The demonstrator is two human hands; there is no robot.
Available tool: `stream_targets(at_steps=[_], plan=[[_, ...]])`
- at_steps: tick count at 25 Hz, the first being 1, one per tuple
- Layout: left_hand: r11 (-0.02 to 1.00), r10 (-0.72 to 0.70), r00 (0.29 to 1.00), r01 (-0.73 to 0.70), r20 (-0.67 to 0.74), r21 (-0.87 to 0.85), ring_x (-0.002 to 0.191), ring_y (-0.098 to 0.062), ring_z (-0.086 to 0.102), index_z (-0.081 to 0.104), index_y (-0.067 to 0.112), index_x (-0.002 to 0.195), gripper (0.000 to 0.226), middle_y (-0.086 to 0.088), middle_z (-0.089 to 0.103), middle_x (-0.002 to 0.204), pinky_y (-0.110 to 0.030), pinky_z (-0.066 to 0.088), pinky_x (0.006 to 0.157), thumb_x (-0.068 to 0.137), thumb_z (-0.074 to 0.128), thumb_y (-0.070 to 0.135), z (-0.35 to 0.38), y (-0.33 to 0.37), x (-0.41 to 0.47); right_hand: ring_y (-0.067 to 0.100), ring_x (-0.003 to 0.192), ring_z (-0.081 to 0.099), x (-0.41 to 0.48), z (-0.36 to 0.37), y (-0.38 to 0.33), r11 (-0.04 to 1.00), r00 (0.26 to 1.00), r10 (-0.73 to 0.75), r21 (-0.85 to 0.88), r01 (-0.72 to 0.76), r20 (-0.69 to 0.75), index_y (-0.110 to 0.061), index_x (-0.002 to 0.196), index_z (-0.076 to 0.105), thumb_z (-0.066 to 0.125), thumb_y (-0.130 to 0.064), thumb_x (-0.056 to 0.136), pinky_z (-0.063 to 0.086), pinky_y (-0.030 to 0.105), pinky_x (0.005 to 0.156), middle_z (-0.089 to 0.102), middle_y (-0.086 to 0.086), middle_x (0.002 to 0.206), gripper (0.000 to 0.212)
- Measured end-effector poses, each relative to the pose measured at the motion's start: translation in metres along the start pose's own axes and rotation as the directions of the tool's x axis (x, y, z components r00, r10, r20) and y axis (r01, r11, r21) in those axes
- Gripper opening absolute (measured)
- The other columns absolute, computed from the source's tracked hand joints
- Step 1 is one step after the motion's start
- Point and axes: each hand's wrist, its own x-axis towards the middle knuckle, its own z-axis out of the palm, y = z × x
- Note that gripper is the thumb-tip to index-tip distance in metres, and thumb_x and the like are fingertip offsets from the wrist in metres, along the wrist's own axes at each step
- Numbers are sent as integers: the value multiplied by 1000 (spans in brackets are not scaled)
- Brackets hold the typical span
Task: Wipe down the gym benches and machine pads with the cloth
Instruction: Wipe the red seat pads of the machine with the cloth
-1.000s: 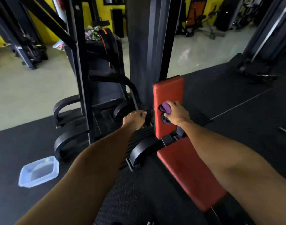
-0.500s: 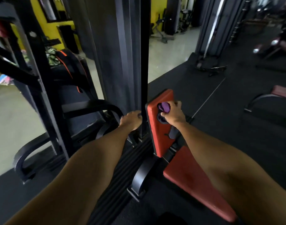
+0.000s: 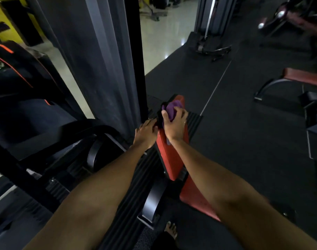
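My right hand (image 3: 174, 126) is closed around a bunched purple cloth (image 3: 172, 109), fingers curled over it and pressing it against the upright red vinyl back pad (image 3: 169, 159) of the machine. The cloth sits just ahead of my knuckles, at the far, top end of the pad.

My left hand (image 3: 145, 135) is right beside it, at the pad's left edge, with its fingertips against the black backing. I cannot tell whether it grips that edge or only rests there. I take it to be steadying the pad.

The pad's long axis runs from under the cloth back toward me, down past my right wrist to the flat red seat pad (image 3: 192, 197) below my forearm. So most of the face lies on my side of the cloth, and I judge the next stroke is a pull along that axis toward my body. The right hand is the one on the face; the left is off to the side and out of the stroke's way.

Left of my left hand stands the tall black steel column (image 3: 107, 60). Well off to the right of my right hand is another bench with a dark red pad (image 3: 303, 76).

I can read no brand, label or writing anywhere.
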Motion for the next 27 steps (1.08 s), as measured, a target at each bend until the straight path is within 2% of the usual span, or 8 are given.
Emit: stream_targets(at_steps=[2, 5, 8, 13, 17, 21, 24, 27], plan=[[999, 30, 1000, -30, 0, -27, 137, -24, 43, 43, 26, 148, 44, 0, 45, 153, -39, 31, 112, 106, 33, 30, 5, -2, 19, 28, 147, 30, -2, 14, 7, 999, 999, 33, -12, -33, 29, -17, 149, 43, 46, -68, 93, 28, 41, 122, 30, 8, 160, 75], [995, 91, 996, -92, -7, -47, 137, -22, 44, 45, 21, 148, 44, 0, 47, 151, -36, 32, 113, 106, 33, 25, 11, -4, 42, 26, 152, 21, 20, 21, 18, 995, 1000, -1, -96, 4, 31, -28, 153, 40, 54, -48, 100, 25, 38, 120, 19, 5, 167, 58], [985, 118, 992, -111, 40, -134, 141, -22, 40, 42, 20, 151, 45, -3, 44, 154, -37, 30, 118, 107, 36, 25, 16, -1, 67, 33, 148, 29, 81, 24, 20, 986, 999, 41, -160, -38, 17, -34, 148, 45, 60, -39, 97, 35, 44, 117, 18, 2, 166, 53], [967, 156, 977, -121, 145, -226, 141, -14, 40, 26, 46, 154, 49, 9, 35, 157, -40, 37, 115, 107, 31, 34, 18, -2, 80, 38, 132, 49, 177, 17, 22, 960, 974, 212, -204, -192, 79, -23, 145, 51, 60, -40, 94, 39, 42, 111, 35, 5, 155, 54], [960, 177, 978, -148, 106, -236, 142, -19, 40, 33, 32, 155, 53, 0, 39, 157, -40, 36, 117, 102, 31, 34, 22, -4, 80, 32, 145, 32, 121, 22, 19, 976, 997, 74, -206, -64, 38, -27, 141, 53, 58, -42, 93, 32, 44, 116, 27, 2, 161, 50], [966, 163, 982, -139, 99, -219, 140, -21, 43, 36, 22, 154, 53, 0, 40, 156, -43, 38, 115, 103, 30, 35, 22, -5, 81, 21, 152, 21, 56, 23, 34, 999, 996, 17, -37, -14, 86, -35, 150, 42, 54, -58, 96, 29, 40, 119, 14, -5, 167, 60], [983, 158, 972, -138, 176, -121, 143, -24, 38, 22, 35, 158, 52, 1, 30, 161, -49, 38, 113, 107, 31, 32, 18, -1, 83, 25, 151, 26, 102, 18, 37, 996, 990, 87, -46, -82, 109, -37, 151, 39, 59, -54, 95, 34, 48, 117, 12, -6, 167, 62], [989, 142, 953, -125, 267, -78, 135, -31, 48, 11, 52, 154, 52, 0, 34, 157, -53, 42, 108, 106, 28, 38, 10, 6, 90, 27, 141, 40, 149, 14, 37, 991, 985, 135, -25, -133, 107, -35, 143, 46, 64, -55, 89, 40, 46, 109, 26, -6, 159, 60]])
